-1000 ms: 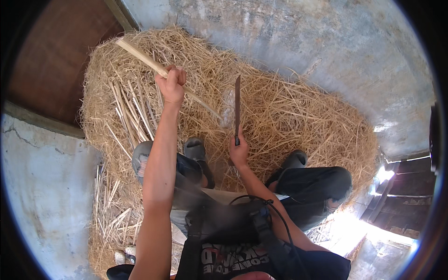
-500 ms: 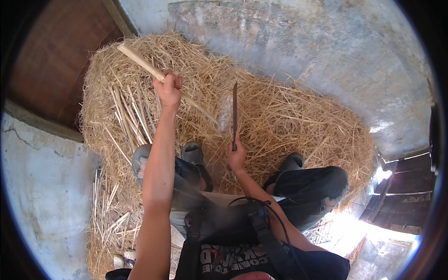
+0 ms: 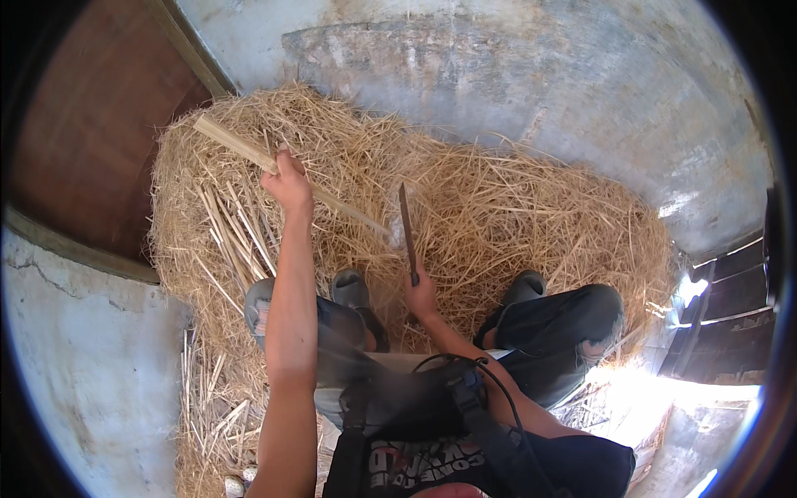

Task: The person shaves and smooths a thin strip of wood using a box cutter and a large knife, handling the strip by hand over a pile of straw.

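My left hand (image 3: 288, 180) is stretched out over a heap of straw (image 3: 498, 199) and grips a long pale wooden strip (image 3: 241, 148). The strip slants from upper left down toward the right, its thin end reaching close to a blade. My right hand (image 3: 422, 292) sits lower, near my knees, shut on the handle of a dark knife (image 3: 407, 228) whose blade points up and away from me. Both hands are apart, with the strip's tip between them.
Several cut pale strips (image 3: 237, 232) lie on the straw to the left. More strips (image 3: 207, 398) lie along a grey concrete wall (image 3: 91, 365) at lower left. A brown wooden door (image 3: 91, 124) is at upper left, grey sandals (image 3: 353, 290) on my feet.
My left hand has drawn the strip slightly down and toward me. The knife has stayed nearly upright, shifting a little to the left.
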Available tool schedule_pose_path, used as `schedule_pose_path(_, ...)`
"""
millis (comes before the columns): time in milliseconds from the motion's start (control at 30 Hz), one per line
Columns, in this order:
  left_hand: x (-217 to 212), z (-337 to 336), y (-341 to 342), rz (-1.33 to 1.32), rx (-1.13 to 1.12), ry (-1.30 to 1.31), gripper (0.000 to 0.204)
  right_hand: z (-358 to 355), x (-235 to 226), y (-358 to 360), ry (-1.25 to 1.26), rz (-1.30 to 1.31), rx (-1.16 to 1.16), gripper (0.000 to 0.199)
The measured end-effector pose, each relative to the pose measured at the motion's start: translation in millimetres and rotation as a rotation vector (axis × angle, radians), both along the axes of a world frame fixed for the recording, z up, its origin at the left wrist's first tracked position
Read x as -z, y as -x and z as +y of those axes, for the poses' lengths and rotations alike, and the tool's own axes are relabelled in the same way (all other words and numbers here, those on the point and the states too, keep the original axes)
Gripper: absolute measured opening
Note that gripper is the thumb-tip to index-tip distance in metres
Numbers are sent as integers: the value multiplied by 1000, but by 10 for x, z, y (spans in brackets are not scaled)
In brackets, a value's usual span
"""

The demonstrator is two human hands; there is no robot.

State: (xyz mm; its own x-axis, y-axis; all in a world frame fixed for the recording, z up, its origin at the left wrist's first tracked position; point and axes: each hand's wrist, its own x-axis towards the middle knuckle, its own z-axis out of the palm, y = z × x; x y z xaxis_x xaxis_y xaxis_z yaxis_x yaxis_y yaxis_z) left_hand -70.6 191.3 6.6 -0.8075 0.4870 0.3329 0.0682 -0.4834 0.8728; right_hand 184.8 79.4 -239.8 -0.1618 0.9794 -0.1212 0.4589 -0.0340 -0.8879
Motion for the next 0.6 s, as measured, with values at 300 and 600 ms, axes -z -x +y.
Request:
schedule_pose_path(300,-187,111,-277,-113,63,158,42,23,73,60,-62,84,71,64)
schedule_pose_path(600,-144,177,-483,-25,-265,233,56,168,323,18,183,-65,-118,62)
